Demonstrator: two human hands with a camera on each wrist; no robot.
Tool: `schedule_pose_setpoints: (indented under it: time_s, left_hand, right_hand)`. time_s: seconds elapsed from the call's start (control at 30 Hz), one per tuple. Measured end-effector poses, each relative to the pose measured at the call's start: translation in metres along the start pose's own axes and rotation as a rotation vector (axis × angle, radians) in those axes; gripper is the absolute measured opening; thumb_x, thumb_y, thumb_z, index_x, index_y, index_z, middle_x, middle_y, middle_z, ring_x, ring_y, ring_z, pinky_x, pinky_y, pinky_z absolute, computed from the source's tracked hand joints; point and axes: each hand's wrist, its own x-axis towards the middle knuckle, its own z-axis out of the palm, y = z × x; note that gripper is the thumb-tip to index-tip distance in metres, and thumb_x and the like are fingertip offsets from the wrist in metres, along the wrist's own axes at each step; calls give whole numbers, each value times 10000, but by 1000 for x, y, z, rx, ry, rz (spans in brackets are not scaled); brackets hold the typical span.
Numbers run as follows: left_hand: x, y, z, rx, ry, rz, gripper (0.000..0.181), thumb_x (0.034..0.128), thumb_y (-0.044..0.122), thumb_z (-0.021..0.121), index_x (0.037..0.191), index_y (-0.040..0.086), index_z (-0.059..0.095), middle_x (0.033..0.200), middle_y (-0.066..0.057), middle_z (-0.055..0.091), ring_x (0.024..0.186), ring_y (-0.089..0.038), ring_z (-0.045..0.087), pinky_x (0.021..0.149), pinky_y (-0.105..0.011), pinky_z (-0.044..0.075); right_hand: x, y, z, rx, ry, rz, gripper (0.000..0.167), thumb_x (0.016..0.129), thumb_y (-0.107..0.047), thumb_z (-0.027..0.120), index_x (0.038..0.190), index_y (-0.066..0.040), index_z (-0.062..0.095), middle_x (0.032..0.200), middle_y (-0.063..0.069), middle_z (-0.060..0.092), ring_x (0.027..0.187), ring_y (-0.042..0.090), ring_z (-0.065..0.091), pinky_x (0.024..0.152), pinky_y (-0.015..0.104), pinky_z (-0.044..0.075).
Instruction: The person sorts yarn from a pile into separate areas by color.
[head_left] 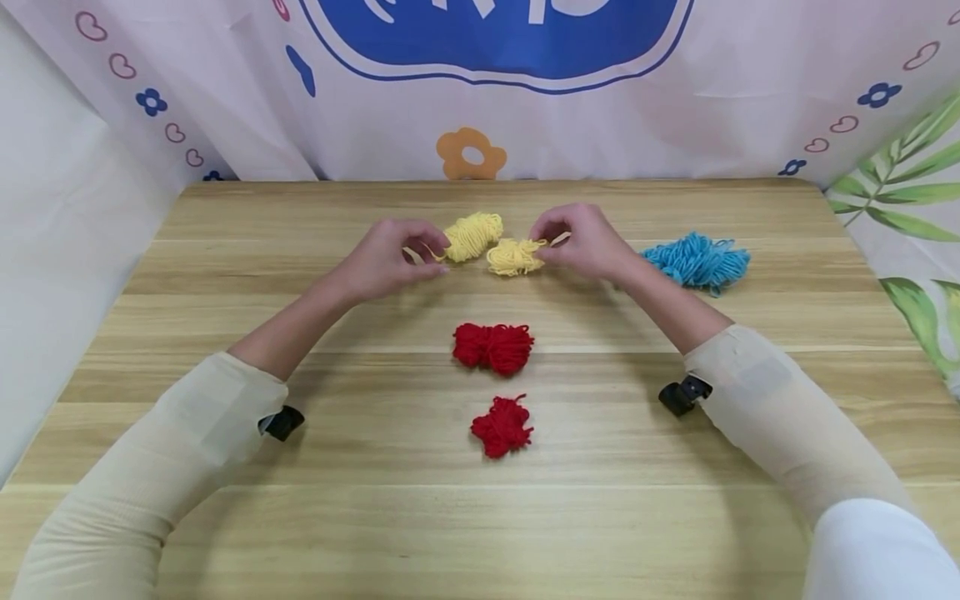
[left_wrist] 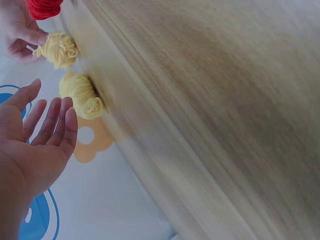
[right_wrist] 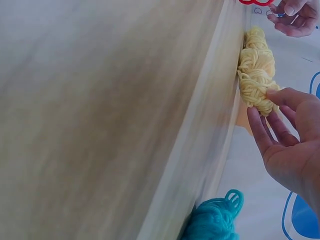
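Note:
Two small yellow yarn bundles lie side by side toward the back of the table. The bigger yellow yarn bundle [head_left: 474, 237] is beside my left hand [head_left: 390, 260], whose fingers are loosely bent close to its left end. In the left wrist view those fingers [left_wrist: 59, 127] look relaxed, with nothing gripped. My right hand [head_left: 587, 242] pinches the right end of the smaller yellow yarn bundle [head_left: 514, 257] between thumb and fingers. The right wrist view has the thumb on top of this yarn [right_wrist: 257, 87] and fingertips along its lower end.
Two red yarn bundles, one wider [head_left: 492, 348] and one smaller [head_left: 502, 427], lie in a column nearer me. A blue yarn bundle [head_left: 699, 262] sits right of my right forearm. Behind the wooden table [head_left: 420, 533] hangs a printed white cloth [head_left: 375, 125].

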Motion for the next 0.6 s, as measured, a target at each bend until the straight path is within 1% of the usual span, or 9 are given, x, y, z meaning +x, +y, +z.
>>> schedule_pose_setpoints:
  time_s: [0.1,0.23,0.3,0.37,0.5,0.6]
  left_hand:
    - [0,0,0,1,-1,3,236,895,-10,779,1101,-87,693,1102,-230,715,942,-301,690,776,-278,565]
    - [0,-1,-1,-6,-8,10,231,902,-6,775,1101,-90,693,1097,-229,717,935,-303,694,774,-283,567]
    - [0,-1,-1,-13,-12,11,228,903,-9,774,1098,-93,694,1094,-229,716,931,-304,697,777,-297,570]
    - [0,-1,-1,-18,-16,14,226,904,-12,772,1098,-96,693,1095,-235,714,933,-309,699,772,-298,568]
    - [0,-2,-1,-23,-15,16,227,900,-21,772,1100,-96,694,1101,-242,711,934,-311,703,753,-261,561]
    - [-1,-2,-1,-24,-19,13,234,905,-12,771,1110,-93,693,1109,-242,708,941,-307,703,752,-243,558]
  right_hand:
    - [3,0,0,-7,-4,-16,104,900,27,748,1002,41,735,1020,183,736,983,297,700,851,302,596]
    - [7,1,-2,-5,-14,-29,101,896,29,751,996,38,736,1004,171,734,969,274,690,805,239,568]
    - [9,1,-2,2,-21,-31,106,897,28,752,1001,42,736,1006,177,732,973,278,683,792,226,562]
    - [11,2,-3,8,-28,-32,111,899,26,752,1007,47,734,1012,182,729,976,279,680,800,245,573]
    - [15,3,-3,16,-42,-24,128,905,29,743,1028,59,725,1050,191,719,1002,292,680,869,322,591]
    - [16,3,-3,10,-40,-15,140,907,33,738,1044,60,722,1078,194,719,1023,303,682,878,347,587]
